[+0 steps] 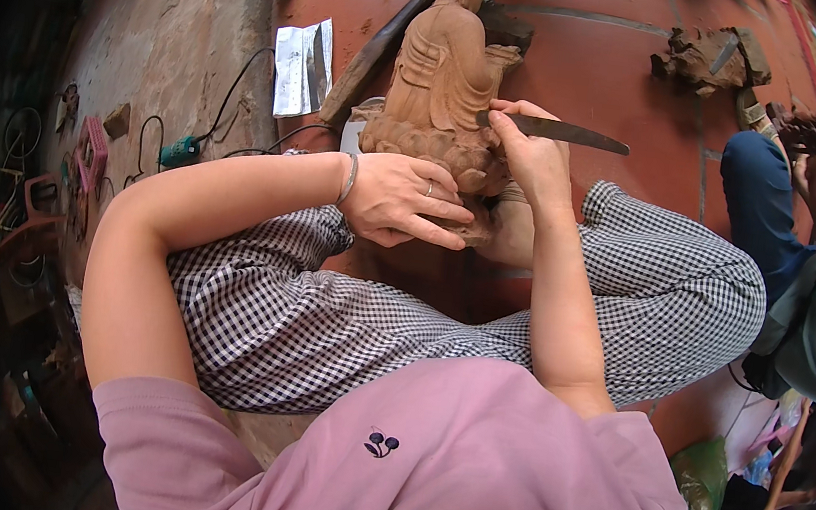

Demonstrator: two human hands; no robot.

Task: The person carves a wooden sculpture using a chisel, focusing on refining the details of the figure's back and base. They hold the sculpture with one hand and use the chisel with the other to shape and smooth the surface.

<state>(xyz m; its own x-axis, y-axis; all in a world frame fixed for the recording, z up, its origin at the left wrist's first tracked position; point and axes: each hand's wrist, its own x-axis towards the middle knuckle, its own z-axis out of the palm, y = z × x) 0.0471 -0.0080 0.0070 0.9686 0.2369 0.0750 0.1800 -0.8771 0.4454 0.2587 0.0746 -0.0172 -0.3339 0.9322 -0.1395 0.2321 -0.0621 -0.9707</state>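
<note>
A carved wooden statue of a seated, robed figure [441, 57] rests tilted away from me, its lotus-shaped base nearest my lap. Across the lower part of that base lies my left hand [406, 199], fingers stretched out and a little apart, touching the wood. It wears a ring and a bracelet. My right hand [530, 158] is closed around a long, flat, dark file [578, 134], held by one end against the right side of the statue. The free end of the file points right, slightly curved. Part of the base is hidden under my left hand.
A rough wood piece [712, 63] lies at the far right. A white paper [303, 67] and a green power tool [179, 151] with black cords lie left. A person in blue trousers [761, 205] works at right with a dark carving. A green bag [700, 490] lies lower right.
</note>
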